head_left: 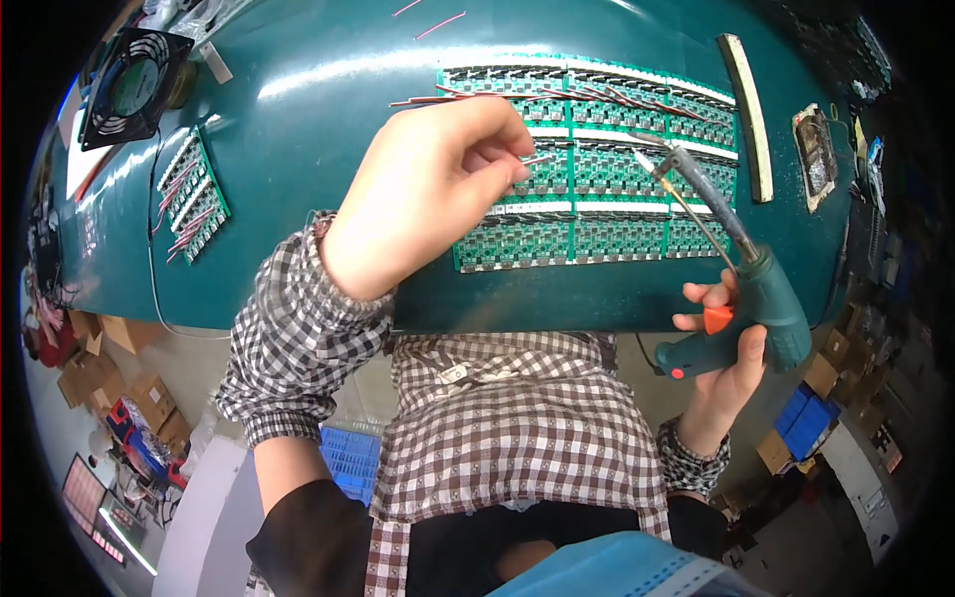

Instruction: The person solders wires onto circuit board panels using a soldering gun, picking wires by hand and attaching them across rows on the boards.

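Boards (pixel 617 239) lie beneath and to the right of the left hand (pixel 423 179), which hides part of their left edge. Its thumb and forefinger pinch a thin wire (pixel 538 159) over the boards, the rest of the wire lost behind the fingers. The right hand (pixel 729 388), on the person's side of the boards' right end, grasps a soldering gun (pixel 778 308) whose handle covers much of the palm; whether its tip, above the boards, touches them is hard to tell. Loose wires (pixel 617 98) cross the boards' far rows. A pale bar (pixel 748 119) lies right of the boards, a fan (pixel 134 88) well left.
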Available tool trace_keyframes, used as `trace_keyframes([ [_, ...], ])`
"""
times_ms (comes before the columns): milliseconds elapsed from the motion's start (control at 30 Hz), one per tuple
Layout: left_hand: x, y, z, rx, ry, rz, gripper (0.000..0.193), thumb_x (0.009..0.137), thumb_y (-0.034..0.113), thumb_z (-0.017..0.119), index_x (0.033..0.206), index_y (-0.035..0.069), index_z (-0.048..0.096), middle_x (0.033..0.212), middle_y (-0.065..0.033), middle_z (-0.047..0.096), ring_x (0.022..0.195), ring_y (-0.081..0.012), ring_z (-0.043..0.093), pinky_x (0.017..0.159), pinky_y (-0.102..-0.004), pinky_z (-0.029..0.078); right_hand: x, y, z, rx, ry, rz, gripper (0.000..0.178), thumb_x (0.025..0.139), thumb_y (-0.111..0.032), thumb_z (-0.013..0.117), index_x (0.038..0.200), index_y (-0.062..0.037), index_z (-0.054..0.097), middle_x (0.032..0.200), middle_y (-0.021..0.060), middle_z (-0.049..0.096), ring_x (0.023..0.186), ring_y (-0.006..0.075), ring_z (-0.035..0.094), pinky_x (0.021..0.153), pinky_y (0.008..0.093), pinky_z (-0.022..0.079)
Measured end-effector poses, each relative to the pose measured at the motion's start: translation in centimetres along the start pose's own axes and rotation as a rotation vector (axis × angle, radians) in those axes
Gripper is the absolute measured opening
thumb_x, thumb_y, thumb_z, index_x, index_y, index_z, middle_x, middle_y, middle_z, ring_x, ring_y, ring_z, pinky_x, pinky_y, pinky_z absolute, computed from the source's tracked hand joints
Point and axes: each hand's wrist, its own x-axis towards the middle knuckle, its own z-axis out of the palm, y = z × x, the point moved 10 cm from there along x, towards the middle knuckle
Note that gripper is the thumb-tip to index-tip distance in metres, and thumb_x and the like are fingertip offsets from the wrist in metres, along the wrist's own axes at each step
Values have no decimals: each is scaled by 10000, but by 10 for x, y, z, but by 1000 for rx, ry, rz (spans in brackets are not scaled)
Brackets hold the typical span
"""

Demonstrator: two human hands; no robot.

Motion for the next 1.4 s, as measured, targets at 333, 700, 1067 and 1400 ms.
trace_keyframes([
  [333,8,4,10,388,-3,97,77,791,80,585,820,9,576,721,-102,574,649,-210,581,592,-313,453,2,-3,1,-134,35,16,652,823,-372,652,1187,132,457,924,181,609,899,343,631,727,396,575],
  [700,7,14,10,533,149,231,69,723,51,616,737,48,549,711,-73,569,660,-229,590,607,-349,453,-1,8,1,-54,73,99,627,801,-330,677,1173,130,471,910,176,624,868,336,646,716,385,576],
  [1067,14,0,16,438,113,246,104,680,33,635,700,68,539,633,-34,529,577,-187,543,578,-316,371,-2,15,8,-67,98,157,653,791,-338,688,1172,142,463,891,161,630,856,320,650,695,376,579],
  [1400,14,4,15,425,127,278,116,659,23,635,684,77,535,592,-26,478,530,-182,488,555,-319,335,-2,11,19,-219,79,123,650,823,-390,636,1143,152,474,835,145,594,796,277,635,614,331,580],
])
